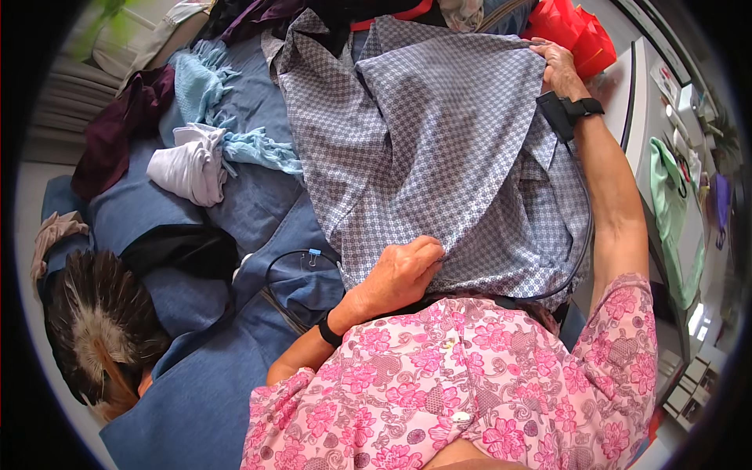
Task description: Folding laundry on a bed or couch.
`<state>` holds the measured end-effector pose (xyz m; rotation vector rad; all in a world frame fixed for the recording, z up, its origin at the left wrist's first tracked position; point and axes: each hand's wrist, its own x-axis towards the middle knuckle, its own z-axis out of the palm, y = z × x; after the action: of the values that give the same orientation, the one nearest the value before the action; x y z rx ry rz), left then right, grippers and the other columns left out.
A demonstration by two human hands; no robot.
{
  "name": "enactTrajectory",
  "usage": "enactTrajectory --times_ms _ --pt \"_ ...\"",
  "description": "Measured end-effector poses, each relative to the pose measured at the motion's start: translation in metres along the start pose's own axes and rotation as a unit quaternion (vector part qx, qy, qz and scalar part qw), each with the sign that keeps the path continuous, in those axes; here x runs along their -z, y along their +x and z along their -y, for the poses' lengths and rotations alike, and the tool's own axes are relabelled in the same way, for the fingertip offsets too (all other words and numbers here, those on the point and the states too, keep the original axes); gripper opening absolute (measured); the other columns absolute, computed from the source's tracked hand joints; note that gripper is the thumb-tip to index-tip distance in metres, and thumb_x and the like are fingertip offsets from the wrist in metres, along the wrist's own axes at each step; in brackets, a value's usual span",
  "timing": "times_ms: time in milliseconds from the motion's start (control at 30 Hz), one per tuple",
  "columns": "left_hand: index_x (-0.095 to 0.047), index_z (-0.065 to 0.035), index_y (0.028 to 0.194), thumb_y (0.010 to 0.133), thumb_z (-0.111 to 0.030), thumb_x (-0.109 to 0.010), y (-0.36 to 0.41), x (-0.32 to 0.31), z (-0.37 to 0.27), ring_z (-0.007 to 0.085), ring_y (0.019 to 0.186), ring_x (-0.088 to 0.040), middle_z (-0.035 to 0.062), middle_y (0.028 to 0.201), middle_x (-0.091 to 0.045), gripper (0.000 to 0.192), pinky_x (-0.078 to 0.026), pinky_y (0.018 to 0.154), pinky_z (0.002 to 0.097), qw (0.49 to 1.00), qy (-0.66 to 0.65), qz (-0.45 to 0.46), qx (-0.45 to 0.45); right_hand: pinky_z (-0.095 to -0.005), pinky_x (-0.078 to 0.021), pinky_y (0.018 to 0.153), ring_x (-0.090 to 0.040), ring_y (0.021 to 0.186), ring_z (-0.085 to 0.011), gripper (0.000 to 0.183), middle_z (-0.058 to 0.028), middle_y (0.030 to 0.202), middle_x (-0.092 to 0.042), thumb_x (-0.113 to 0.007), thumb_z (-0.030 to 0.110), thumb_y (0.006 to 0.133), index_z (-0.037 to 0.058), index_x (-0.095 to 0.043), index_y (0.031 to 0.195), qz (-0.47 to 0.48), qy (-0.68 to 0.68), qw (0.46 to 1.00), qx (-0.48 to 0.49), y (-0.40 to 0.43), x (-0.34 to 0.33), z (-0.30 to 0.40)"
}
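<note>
A blue-grey cotton cloth with a small geometric print (446,123) is spread in front of me, partly doubled over, with loose folds on its left and right sides. My left hand (405,267) is closed on its edge near my waist. At the far right corner my right hand (555,61) grips the same cloth between thumb and fingers. The edge runs fairly straight between both hands. Beneath that upper layer, more of the printed fabric lies rumpled on the right. A black device (557,114) is strapped to my right wrist, and a cable hangs from it.
Blue denim-like fabric (194,382) covers the surface. To the left lie a light blue fringed scarf (200,76), a rolled white cloth (191,164), maroon (126,129) and black cloths (182,249), and a feather fan (100,317). A red bag (567,35) and green cloth (672,217) are right.
</note>
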<state>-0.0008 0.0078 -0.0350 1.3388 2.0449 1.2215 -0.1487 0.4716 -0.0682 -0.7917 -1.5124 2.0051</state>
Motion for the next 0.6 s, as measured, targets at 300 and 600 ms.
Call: enactTrajectory --times_ms 300,600 --pt "-0.057 0.0029 0.094 0.079 0.001 -0.062 0.005 -0.003 -0.002 0.0340 0.077 -0.063 0.0167 0.095 -0.061 0.016 -0.051 0.062 0.0365 1.000 0.003 -0.005 -0.002 -0.0305 -0.0537 0.076 -0.066 0.080 -0.0257 0.015 -0.0203 0.088 -0.068 -0.059 -0.011 0.077 -0.0070 -0.061 0.091 -0.026 0.049 0.998 -0.002 -0.007 0.019 0.007" --pt "-0.055 0.0008 0.093 0.078 -0.001 -0.063 0.007 -0.006 -0.001 0.0334 0.074 -0.062 0.0145 0.095 -0.061 0.017 -0.050 0.058 0.0388 0.999 0.031 -0.016 -0.030 -0.0283 -0.0535 0.071 -0.062 0.077 -0.0133 0.019 -0.0038 0.089 -0.065 -0.066 0.020 0.085 0.0051 -0.064 0.097 0.139 -0.275 0.949 -0.066 -0.010 0.054 0.016"
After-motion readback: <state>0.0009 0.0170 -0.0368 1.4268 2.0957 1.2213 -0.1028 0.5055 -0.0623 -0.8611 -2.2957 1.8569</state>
